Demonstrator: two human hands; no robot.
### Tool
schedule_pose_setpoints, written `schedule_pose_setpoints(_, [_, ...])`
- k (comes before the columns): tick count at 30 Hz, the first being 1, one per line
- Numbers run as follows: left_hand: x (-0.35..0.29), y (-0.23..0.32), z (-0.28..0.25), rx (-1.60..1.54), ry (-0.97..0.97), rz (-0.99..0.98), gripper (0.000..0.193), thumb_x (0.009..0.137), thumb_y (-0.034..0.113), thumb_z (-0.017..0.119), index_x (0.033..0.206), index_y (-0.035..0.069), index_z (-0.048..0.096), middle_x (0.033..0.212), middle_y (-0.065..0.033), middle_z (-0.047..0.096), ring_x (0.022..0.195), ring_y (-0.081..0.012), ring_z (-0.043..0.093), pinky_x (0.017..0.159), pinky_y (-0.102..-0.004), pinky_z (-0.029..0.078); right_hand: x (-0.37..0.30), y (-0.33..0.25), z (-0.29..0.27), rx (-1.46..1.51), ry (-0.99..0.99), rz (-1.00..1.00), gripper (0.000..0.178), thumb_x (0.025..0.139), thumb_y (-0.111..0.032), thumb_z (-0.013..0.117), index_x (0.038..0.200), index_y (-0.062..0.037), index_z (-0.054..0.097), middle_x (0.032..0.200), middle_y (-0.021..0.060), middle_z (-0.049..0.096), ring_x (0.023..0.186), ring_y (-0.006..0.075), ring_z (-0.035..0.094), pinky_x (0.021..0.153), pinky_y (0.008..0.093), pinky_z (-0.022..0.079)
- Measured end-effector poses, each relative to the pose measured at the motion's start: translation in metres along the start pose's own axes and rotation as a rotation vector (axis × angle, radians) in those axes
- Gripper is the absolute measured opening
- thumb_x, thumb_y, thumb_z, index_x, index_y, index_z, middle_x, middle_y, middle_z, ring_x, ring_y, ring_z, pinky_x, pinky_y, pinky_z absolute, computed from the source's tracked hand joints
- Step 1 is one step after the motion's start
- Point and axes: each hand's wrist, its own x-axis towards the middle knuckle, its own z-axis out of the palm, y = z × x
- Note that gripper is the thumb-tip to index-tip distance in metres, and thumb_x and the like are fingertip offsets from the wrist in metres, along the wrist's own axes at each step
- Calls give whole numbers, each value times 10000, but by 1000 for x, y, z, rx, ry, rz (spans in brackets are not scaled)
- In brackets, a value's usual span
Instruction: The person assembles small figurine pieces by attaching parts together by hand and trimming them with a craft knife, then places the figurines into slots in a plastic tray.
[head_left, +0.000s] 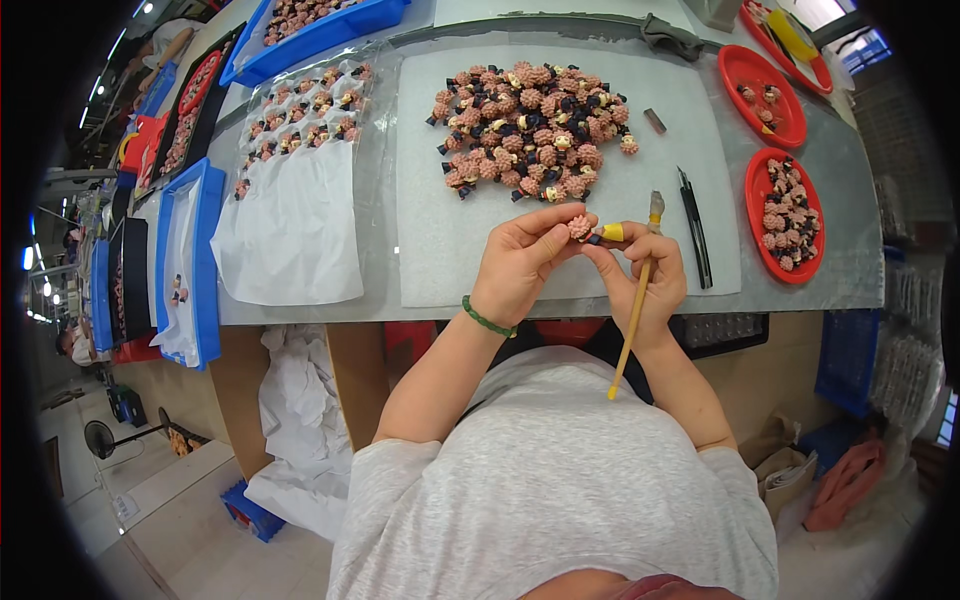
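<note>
My left hand [518,258] pinches a small figurine [579,228] with a knobbly pink, flower-like top and a dark lower part. Held in my right hand [652,283] is a paintbrush [634,327], its bristle end pointing away from me and its thin wooden handle slanting down toward my shirt. The right thumb and forefinger also reach to the figurine's dark end; yellow tape wraps that forefinger. Beyond both hands, a pile of similar figurines [535,125] covers part of a white foam sheet [470,250].
Black pens or thin tools [694,230] and a small grey block [654,121] lie right of the pile. Red oval trays [752,232] with figurines line the right side. At left are white paper [290,240] with rows of figurines and a blue tray [208,270].
</note>
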Motion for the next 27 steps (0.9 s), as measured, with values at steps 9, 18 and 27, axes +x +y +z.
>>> schedule_pose_setpoints(9, [2,0,-3,-15,79,-51,286,854,70,499,1108,-61,493,1039,-142,569,944,-180,557,830,-295,469,4,10,1,61,-85,51,350,663,63,689,829,-62,407,949,134,562,677,79,534,659,200,454])
schedule_pose_setpoints(18, [-2,20,-10,-155,139,-89,246,879,152,445,1040,-22,510,882,-64,535,807,-166,563,756,-298,486,62,0,16,-334,-144,232,224,700,-52,680,816,-17,491,835,89,570,733,145,565,676,245,457])
schedule_pose_setpoints(27, [-4,3,-16,220,189,23,190,854,138,513,1006,35,563,689,23,499,615,-42,471,534,-184,402,45,3,12,-473,-249,67,180,716,-3,637,779,-25,469,767,86,538,762,185,560,692,280,444])
